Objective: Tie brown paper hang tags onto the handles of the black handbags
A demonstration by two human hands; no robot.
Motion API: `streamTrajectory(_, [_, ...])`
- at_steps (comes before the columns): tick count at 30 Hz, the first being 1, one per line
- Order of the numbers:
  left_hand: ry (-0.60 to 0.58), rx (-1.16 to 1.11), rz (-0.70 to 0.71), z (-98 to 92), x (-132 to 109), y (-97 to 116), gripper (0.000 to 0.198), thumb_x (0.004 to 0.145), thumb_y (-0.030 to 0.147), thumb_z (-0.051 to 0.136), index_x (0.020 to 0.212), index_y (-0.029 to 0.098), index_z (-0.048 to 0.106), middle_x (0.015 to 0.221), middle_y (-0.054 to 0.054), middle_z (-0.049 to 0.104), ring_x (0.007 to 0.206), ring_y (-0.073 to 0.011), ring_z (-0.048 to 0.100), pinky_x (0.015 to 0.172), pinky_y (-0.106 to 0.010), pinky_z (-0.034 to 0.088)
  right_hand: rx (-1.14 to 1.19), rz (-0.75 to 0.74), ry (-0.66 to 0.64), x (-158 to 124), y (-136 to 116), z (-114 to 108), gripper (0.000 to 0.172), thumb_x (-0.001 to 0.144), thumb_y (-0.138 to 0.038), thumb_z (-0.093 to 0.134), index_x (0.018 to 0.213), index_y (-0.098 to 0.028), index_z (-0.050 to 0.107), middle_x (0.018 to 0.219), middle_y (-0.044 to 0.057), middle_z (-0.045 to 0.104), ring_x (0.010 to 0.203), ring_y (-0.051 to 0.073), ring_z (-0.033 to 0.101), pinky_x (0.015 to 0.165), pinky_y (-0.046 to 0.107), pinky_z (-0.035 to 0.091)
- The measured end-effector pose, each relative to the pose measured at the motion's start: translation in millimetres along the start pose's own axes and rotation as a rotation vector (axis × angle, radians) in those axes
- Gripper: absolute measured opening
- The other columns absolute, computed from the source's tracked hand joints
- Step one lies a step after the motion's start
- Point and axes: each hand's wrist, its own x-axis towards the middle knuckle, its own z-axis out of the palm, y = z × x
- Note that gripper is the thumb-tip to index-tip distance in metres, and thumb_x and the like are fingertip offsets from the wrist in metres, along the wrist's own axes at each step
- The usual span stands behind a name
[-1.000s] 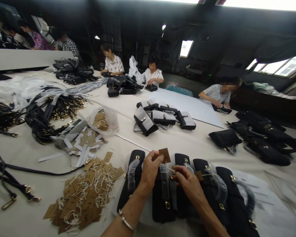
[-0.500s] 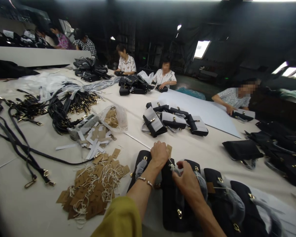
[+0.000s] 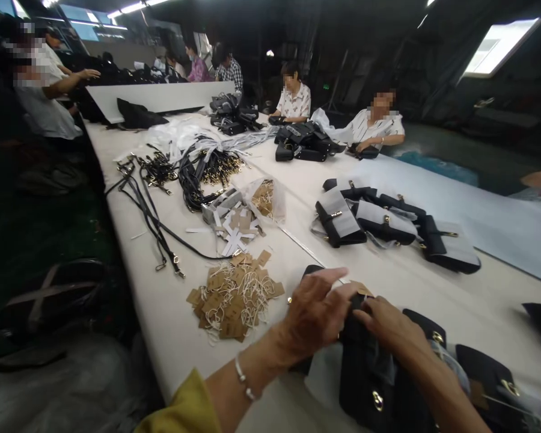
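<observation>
Both my hands rest on an upright black bag (image 3: 365, 367) at the near edge of the table. My left hand (image 3: 313, 310) lies over the bag's top with its fingers stretched out, a bracelet on the wrist. My right hand (image 3: 390, 328) has its fingers bent and pressed on the bag's upper edge. A small brown tag (image 3: 362, 290) shows between the two hands' fingertips. More black bags with gold clasps (image 3: 491, 379) stand in a row to the right.
A pile of brown tags with white strings (image 3: 232, 294) lies left of my hands. Behind it are white paper strips (image 3: 229, 231), black straps (image 3: 155, 219) and grey-wrapped bags (image 3: 379, 219). Several people work at the far side. The table's left edge (image 3: 130, 258) drops to the floor.
The view has swung left and nearer. My left hand has come down from holding the tag up and now lies flat on the bag; my right hand stays on the bag's top.
</observation>
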Motion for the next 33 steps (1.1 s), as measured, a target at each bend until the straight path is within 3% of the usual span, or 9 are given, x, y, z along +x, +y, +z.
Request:
streamTrajectory(2, [-0.120, 0.096, -0.399, -31.1, -50.6, -39.7, 0.022, 0.096, 0.020, 0.047, 0.111, 0.024, 0.062, 0.118, -0.005, 0.064, 0.117, -0.0179, 0.056, 0.104, -0.034, 0.046, -0.038, 0.011, -0.002, -6.6, -3.8, -1.5, 0.027, 0.090, -0.037, 0.050, 0.088, -0.023, 0.072, 0.095, 0.011, 0.067, 0.086, 0.029, 0.066, 0.076, 0.041, 0.050])
streamTrajectory(3, [-0.155, 0.129, -0.514, -44.5, -76.2, -59.2, 0.019, 0.095, 0.019, 0.047, 0.105, 0.022, 0.063, 0.112, -0.007, 0.065, 0.110, -0.0198, 0.059, 0.097, -0.035, 0.049, -0.066, 0.021, 0.024, -10.6, -6.2, -2.9, 0.028, 0.090, -0.037, 0.049, 0.094, -0.021, 0.072, 0.101, 0.013, 0.065, 0.091, 0.031, 0.065, 0.079, 0.043, 0.050])
streamTrajectory(6, [-0.260, 0.182, -0.712, -70.4, -144.6, -98.1, 0.015, 0.088, 0.013, 0.052, 0.079, 0.018, 0.062, 0.086, -0.005, 0.066, 0.082, -0.0209, 0.063, 0.076, -0.035, 0.052, -0.153, 0.017, 0.182, -24.6, -15.0, -8.9, 0.036, 0.093, -0.038, 0.043, 0.110, -0.016, 0.066, 0.115, 0.016, 0.062, 0.098, 0.036, 0.061, 0.080, 0.047, 0.050])
streamTrajectory(10, [-0.448, 0.182, -0.774, -63.1, -195.7, -98.1, 0.009, 0.079, 0.011, 0.063, 0.078, 0.020, 0.061, 0.086, -0.001, 0.065, 0.084, -0.0196, 0.062, 0.074, -0.029, 0.047, -0.081, -0.058, 0.365, -44.9, -33.8, -17.8, 0.040, 0.093, -0.042, 0.039, 0.111, -0.017, 0.065, 0.120, 0.015, 0.062, 0.106, 0.036, 0.058, 0.086, 0.051, 0.049])
streamTrajectory(17, [-0.596, 0.235, -0.760, -31.6, -202.2, -96.2, 0.009, 0.081, 0.013, 0.062, 0.084, 0.020, 0.059, 0.099, -0.004, 0.062, 0.099, -0.0240, 0.058, 0.085, -0.033, 0.041, 0.206, -0.183, 0.267, -89.9, -81.3, -21.1, 0.027, 0.092, -0.039, 0.048, 0.100, -0.022, 0.068, 0.115, 0.010, 0.066, 0.110, 0.030, 0.060, 0.098, 0.048, 0.047])
streamTrajectory(22, [-0.601, 0.214, -0.712, -37.9, -200.1, -104.0, 0.012, 0.089, 0.014, 0.048, 0.090, 0.020, 0.058, 0.103, -0.006, 0.060, 0.101, -0.0238, 0.056, 0.087, -0.033, 0.041, 0.303, -0.199, 0.196, -121.3, -104.6, -6.7, 0.021, 0.094, -0.036, 0.051, 0.099, -0.025, 0.068, 0.113, 0.008, 0.068, 0.108, 0.029, 0.061, 0.096, 0.047, 0.048])
streamTrajectory(25, [-0.599, 0.154, -0.670, -37.1, -198.6, -102.7, 0.016, 0.082, 0.012, 0.058, 0.095, 0.022, 0.058, 0.108, -0.005, 0.059, 0.104, -0.0239, 0.055, 0.089, -0.033, 0.040, 0.336, -0.215, 0.116, -134.5, -116.1, 2.6, 0.019, 0.095, -0.033, 0.051, 0.100, -0.025, 0.067, 0.114, 0.009, 0.067, 0.108, 0.029, 0.062, 0.093, 0.045, 0.049])
streamTrajectory(29, [-0.574, 0.039, -0.701, -35.1, -193.3, -103.9, 0.014, 0.077, 0.007, 0.056, 0.081, 0.020, 0.057, 0.098, -0.004, 0.060, 0.098, -0.0236, 0.056, 0.088, -0.033, 0.040, 0.351, -0.220, 0.026, -144.9, -126.0, 9.3, 0.017, 0.095, -0.029, 0.051, 0.100, -0.024, 0.067, 0.112, 0.009, 0.067, 0.102, 0.028, 0.063, 0.088, 0.045, 0.050])
streamTrajectory(33, [-0.493, -0.152, -0.770, -52.1, -176.7, -105.8, 0.011, 0.080, 0.015, 0.053, 0.069, 0.019, 0.052, 0.084, -0.003, 0.058, 0.086, -0.0204, 0.056, 0.080, -0.031, 0.043, 0.475, -0.220, -0.005, -146.3, -135.2, 5.7, 0.018, 0.096, -0.028, 0.049, 0.100, -0.023, 0.066, 0.108, 0.008, 0.066, 0.099, 0.026, 0.063, 0.089, 0.042, 0.049])
